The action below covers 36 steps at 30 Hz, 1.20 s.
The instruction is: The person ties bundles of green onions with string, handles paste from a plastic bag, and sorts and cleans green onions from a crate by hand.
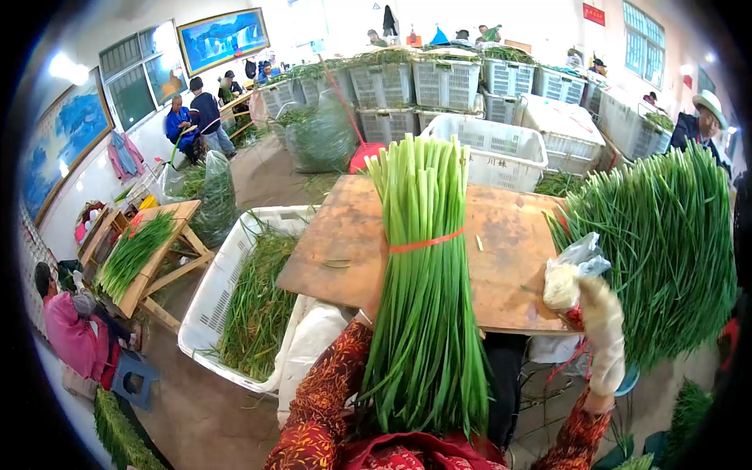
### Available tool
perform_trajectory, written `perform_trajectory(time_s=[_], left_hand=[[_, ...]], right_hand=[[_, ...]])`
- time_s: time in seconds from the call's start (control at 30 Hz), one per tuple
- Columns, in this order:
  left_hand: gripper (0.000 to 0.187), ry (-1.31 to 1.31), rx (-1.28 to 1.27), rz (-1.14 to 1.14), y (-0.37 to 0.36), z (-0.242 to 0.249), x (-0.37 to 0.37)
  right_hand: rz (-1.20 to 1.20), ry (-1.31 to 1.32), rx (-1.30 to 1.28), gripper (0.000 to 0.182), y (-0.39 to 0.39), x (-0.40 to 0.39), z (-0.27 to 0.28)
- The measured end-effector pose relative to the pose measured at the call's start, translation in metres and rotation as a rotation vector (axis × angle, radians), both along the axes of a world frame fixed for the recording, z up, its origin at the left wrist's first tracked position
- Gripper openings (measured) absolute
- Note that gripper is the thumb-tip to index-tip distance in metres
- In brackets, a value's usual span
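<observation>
A thick bundle of long green stalks [427,298] lies across the wooden board [509,258], pale ends away from me, with a red band [427,243] around it. My left hand [366,312] is at the bundle's left side, its fingers hidden behind the stalks. My right hand [601,333], in a pale glove and blurred by motion, is at the board's right edge beside a clear plastic bag [583,257] with something whitish in it. Whether it holds anything does not show. Some red material [574,316] is next to that hand.
A large heap of green stalks [650,243] stands to the right. On the left are a white crate [205,313] of loose leaves, a small wooden bench [149,274] and a seated person [74,329]. Stacked crates [446,82] and other people are farther back.
</observation>
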<state>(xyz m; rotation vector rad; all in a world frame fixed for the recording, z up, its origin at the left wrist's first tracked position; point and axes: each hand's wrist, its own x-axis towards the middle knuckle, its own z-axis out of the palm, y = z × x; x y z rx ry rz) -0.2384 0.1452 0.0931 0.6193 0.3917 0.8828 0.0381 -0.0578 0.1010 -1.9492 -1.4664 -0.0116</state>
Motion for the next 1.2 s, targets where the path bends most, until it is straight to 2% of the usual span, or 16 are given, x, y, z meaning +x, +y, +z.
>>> perform_trajectory(time_s=[0.03, 0.1, 0.23, 0.27, 0.33, 0.37, 0.43, 0.5, 0.6, 0.63, 0.7, 0.9, 1.03, 1.1, 1.17, 1.2], left_hand=[[0.057, 0.006, 0.011, -0.011, 0.001, 0.002, -0.002], [0.058, 0.024, 0.045, -0.04, 0.004, 0.01, -0.008], [0.059, 0.087, 0.169, -0.14, 0.017, 0.044, -0.029], [0.059, 0.113, 0.204, -0.175, 0.019, 0.055, -0.038], [0.06, 0.171, 0.258, -0.267, 0.023, 0.073, -0.055], [0.06, 0.196, 0.264, -0.318, 0.023, 0.079, -0.062], [0.061, 0.237, 0.211, -0.421, 0.017, 0.076, -0.072], [0.062, 0.266, 0.102, -0.524, 0.001, 0.063, -0.083], [0.063, 0.31, -0.13, -0.646, -0.031, 0.039, -0.103], [0.069, 0.366, -0.277, -0.683, -0.045, 0.04, -0.108], [0.068, 0.46, -0.286, -0.722, -0.059, 0.036, -0.114], [0.067, 0.466, -0.468, -0.848, -0.09, 0.002, -0.128], [0.064, 0.449, -0.656, -0.878, -0.107, -0.036, -0.13], [0.056, 0.431, -0.844, -0.874, -0.113, -0.053, -0.125], [0.055, 0.484, -0.869, -0.899, -0.116, -0.057, -0.115], [0.059, 0.512, -0.687, -0.951, -0.118, -0.068, -0.112]], right_hand=[[0.121, 0.174, 0.233, 0.024, 0.013, -0.015, 0.033], [0.302, 0.176, 0.487, 0.027, 0.041, -0.046, 0.082], [0.551, -0.16, 0.818, 0.034, 0.084, -0.09, 0.138], [0.547, -0.158, 0.826, 0.034, 0.088, -0.094, 0.14], [0.414, -0.345, 0.795, 0.039, 0.093, -0.101, 0.14], [0.419, -0.338, 0.79, 0.039, 0.093, -0.104, 0.136], [0.344, -0.46, 0.752, 0.038, 0.084, -0.111, 0.119], [0.351, -0.476, 0.718, 0.036, 0.074, -0.121, 0.099], [0.429, -0.477, 0.539, 0.036, 0.052, -0.132, 0.071], [0.444, -0.452, 0.507, 0.036, 0.046, -0.133, 0.062], [0.494, -0.457, 0.383, 0.034, 0.034, -0.137, 0.044], [0.628, -0.144, 0.193, 0.032, 0.004, -0.143, 0.015], [0.708, -0.243, 0.114, 0.028, -0.014, -0.138, -0.002], [0.864, -0.372, -0.051, 0.028, -0.023, -0.131, -0.002], [0.9, -0.342, -0.085, 0.027, -0.03, -0.128, -0.003], [0.855, -0.281, -0.071, 0.027, -0.034, -0.129, -0.004]])
